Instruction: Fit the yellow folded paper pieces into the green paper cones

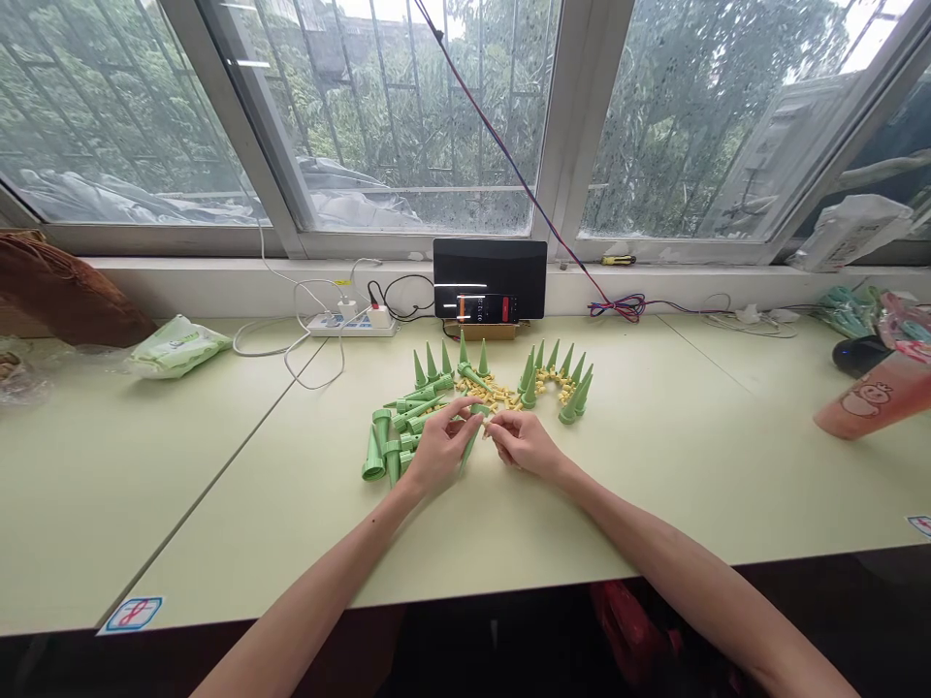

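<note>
The left hand (440,451) is closed around a slim green plastic cone (471,448), which slants with its narrow end down, just above the pale yellow-green worktop (509,543). The right hand (525,444) has its fingertips pinched beside the cone's upper end; what small piece they hold is too hidden to tell. Similar ribbed-collared green plastic cones (373,456) lie and stand to the left, beside small yellow plastic pieces (495,393).
</note>
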The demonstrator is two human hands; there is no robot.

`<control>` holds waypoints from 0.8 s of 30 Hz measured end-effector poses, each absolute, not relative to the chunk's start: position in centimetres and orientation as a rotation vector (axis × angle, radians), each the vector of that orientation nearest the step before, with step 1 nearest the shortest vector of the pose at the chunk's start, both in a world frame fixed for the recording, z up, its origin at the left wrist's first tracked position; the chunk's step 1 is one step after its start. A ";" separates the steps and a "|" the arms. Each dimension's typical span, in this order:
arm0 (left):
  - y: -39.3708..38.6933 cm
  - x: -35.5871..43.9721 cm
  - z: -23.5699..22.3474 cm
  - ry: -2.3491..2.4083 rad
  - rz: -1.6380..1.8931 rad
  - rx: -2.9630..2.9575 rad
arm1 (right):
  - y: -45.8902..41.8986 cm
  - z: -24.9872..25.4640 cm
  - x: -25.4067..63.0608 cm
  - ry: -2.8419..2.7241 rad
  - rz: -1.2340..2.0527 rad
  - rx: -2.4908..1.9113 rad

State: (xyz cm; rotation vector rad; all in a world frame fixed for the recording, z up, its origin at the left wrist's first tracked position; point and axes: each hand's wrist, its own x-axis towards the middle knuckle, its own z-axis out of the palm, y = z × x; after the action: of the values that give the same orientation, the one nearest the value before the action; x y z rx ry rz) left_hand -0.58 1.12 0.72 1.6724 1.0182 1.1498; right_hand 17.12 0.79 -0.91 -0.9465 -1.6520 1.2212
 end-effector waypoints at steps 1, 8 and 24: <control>1.1 -0.6 0.7 1.016 1.145 1.672 | 0.8 -0.9 17.1 -1.625 1.266 -0.947; 1.3 -0.7 0.4 0.996 1.131 1.663 | 1.3 -1.0 17.2 -1.425 1.588 -0.888; 1.1 -0.3 0.7 1.226 1.452 1.689 | 1.8 -0.6 17.2 -1.228 1.593 -0.798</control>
State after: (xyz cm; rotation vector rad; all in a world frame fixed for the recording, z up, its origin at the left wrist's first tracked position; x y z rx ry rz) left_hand -0.28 1.13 0.66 1.6893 1.2261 1.4517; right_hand 17.23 1.79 -0.65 -0.7983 -1.2279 1.5933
